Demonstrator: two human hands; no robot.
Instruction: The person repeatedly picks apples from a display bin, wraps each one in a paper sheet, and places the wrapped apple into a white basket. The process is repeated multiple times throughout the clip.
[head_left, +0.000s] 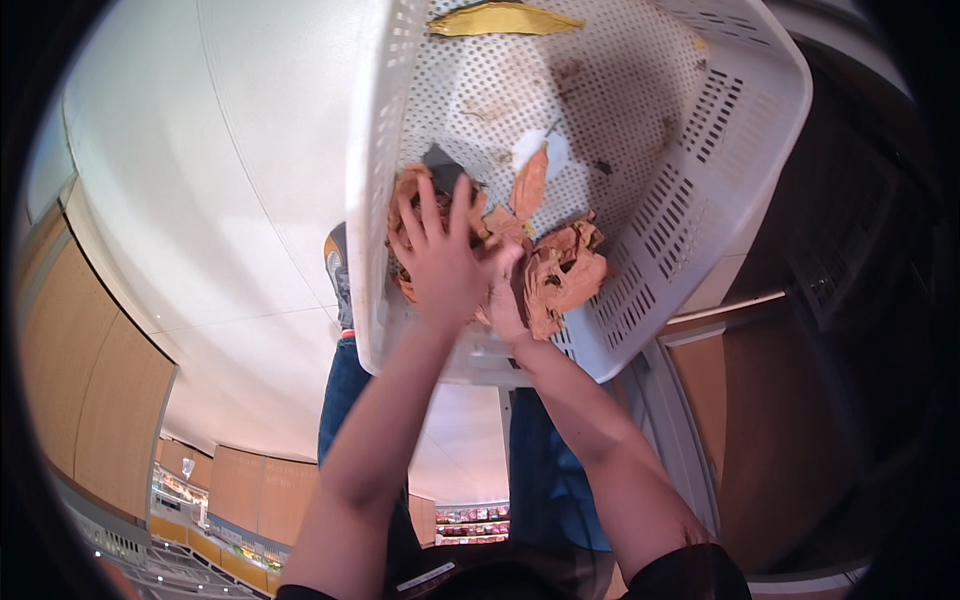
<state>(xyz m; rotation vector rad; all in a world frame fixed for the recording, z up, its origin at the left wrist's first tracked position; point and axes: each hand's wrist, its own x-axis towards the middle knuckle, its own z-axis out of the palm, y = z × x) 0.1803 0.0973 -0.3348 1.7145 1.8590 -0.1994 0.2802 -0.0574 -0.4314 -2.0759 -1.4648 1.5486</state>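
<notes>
A white perforated plastic crate (367, 225) stands before me, its near end at my legs. My left hand (442, 270) has its fingers spread over a pile of crumpled brown, dry leaf-like pieces (411, 180) at the crate's near left. Beside it, my right hand (504, 289) is partly overlapped by the left, and its grip is hidden. Against the right hand's outer side lies another crumpled brown bundle (566, 274). A dark flat scrap (444, 166) shows just beyond my left fingertips. Farther in lies a narrow orange-brown piece (529, 184).
A long yellow piece (506, 19) lies at the crate's far end, and small debris dots its perforated floor (510, 90). Pale floor (180, 150) extends to the left, bordered by wood-coloured panels (90, 360). A dark cabinet-like surface (780, 420) stands on the right. Stocked shelves (472, 525) appear behind me.
</notes>
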